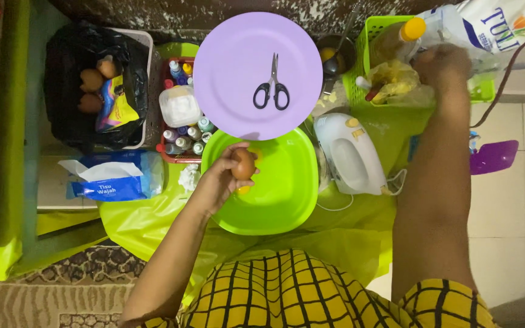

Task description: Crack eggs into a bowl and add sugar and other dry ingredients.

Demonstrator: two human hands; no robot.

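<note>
Your left hand (223, 182) cradles a fragile brown egg (243, 164) at the green bowl's (287, 200) nine o'clock rim; right hand (442, 64), grip unclear, reaches at one o'clock.

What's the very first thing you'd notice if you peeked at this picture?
Probably the big purple plate in the top middle, with black-handled scissors lying on it. Just below sits a bright green bowl, and the left hand holds a brown egg over its rim. The right hand reaches up to the green basket at the top right.
</note>
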